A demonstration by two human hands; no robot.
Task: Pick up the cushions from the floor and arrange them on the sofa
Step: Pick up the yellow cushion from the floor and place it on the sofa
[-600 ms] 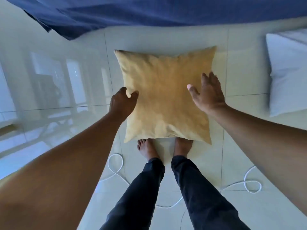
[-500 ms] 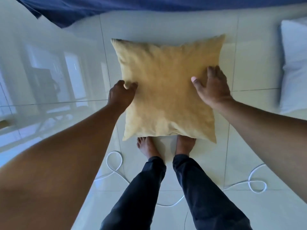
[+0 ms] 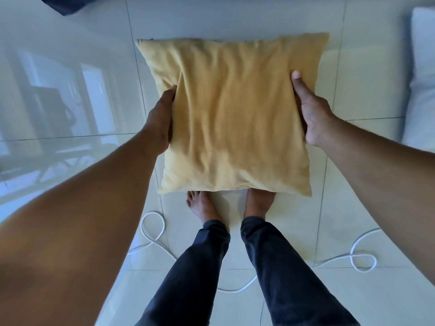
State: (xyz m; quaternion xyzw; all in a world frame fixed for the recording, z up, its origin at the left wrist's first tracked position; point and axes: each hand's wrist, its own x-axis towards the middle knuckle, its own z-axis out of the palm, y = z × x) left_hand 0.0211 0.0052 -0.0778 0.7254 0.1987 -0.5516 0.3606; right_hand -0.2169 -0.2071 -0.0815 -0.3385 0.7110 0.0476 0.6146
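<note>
We hold the yellow cushion (image 3: pixel 231 118) above the tiled floor (image 3: pixel 367 196) — left hand (image 3: pixel 162 121) and right hand (image 3: pixel 310 114) clamped on its opposite side edges, thumbs on top — likely so it stays flat and spread for carrying to the sofa.

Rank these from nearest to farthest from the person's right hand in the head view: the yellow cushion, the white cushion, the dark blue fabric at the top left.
1. yellow cushion: held by the right hand at its right edge.
2. white cushion: on the floor at the right edge of the view.
3. dark blue fabric: far top left corner.
</note>
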